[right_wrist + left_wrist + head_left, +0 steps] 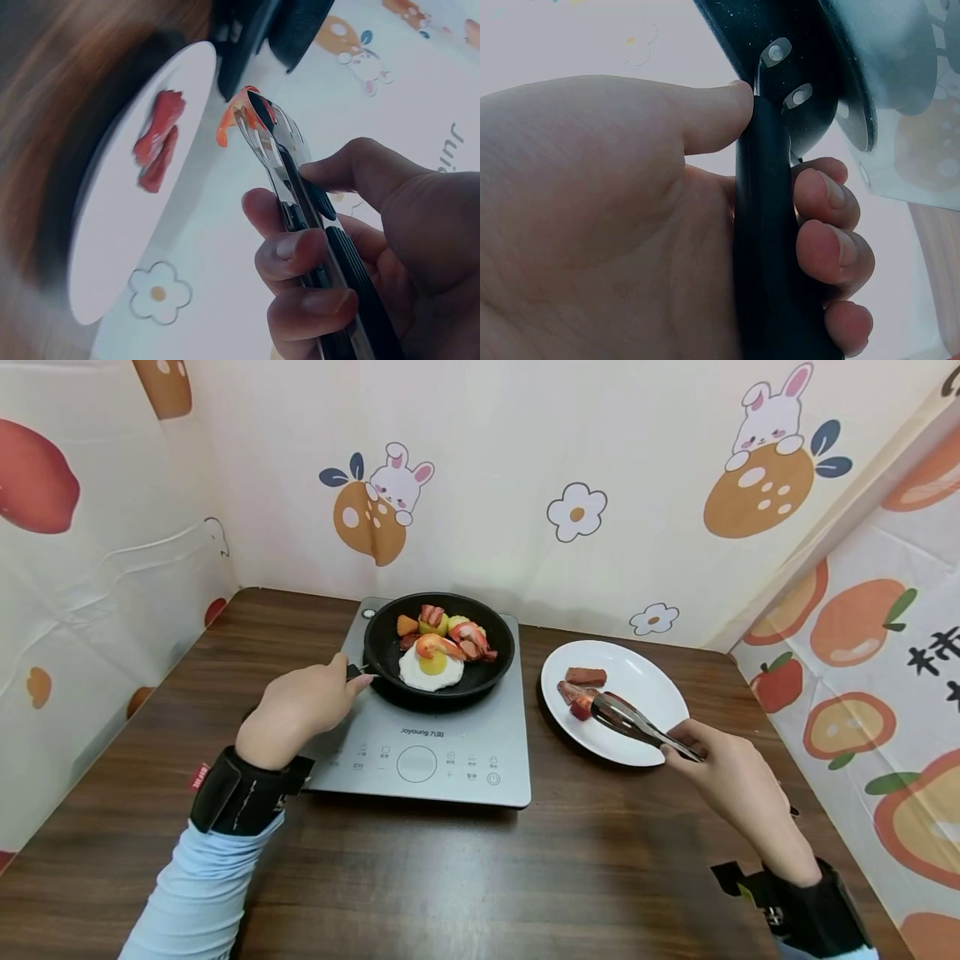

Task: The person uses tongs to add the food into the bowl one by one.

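Observation:
My left hand grips the black handle of a frying pan, thumb near the riveted end. The pan is over the cooktop's upper part, holding a fried egg with an orange-pink shrimp on it, and several yellow, orange and bacon-like pieces behind. In my right hand are metal tongs with black grips, their tips over a white plate. An orange-red piece of food shows at the tips in the right wrist view. Reddish meat strips lie on the plate.
A silver induction cooktop with touch controls sits beneath the pan. The brown wooden table reaches toward me. Printed cloth walls close off the back and both sides.

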`<action>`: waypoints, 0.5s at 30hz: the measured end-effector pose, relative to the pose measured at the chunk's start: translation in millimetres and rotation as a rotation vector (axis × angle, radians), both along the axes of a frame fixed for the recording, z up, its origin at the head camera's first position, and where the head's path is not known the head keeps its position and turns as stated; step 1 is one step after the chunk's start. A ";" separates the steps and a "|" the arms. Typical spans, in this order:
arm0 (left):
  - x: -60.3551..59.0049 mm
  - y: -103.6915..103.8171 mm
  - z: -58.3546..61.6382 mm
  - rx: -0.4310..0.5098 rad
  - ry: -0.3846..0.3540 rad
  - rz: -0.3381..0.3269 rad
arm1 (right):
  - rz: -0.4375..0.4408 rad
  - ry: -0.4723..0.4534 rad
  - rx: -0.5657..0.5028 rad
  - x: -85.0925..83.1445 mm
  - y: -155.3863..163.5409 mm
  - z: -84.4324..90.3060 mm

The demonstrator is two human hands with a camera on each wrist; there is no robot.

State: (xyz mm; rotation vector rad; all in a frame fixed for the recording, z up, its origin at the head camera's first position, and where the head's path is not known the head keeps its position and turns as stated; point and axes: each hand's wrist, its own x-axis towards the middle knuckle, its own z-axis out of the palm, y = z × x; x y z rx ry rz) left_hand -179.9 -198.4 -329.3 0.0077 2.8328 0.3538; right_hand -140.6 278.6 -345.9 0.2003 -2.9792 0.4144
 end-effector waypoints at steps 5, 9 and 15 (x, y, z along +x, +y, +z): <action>0.2 0.5 0.0 0.000 0.003 0.003 | 0.033 0.028 -0.020 -3.6 -15.5 11.5; 0.5 -0.1 0.2 0.001 0.015 0.001 | 0.081 0.053 -0.028 -10.2 -35.1 23.4; 0.4 0.4 0.7 -0.001 0.004 0.003 | 0.164 0.083 -0.033 -23.5 -76.8 37.0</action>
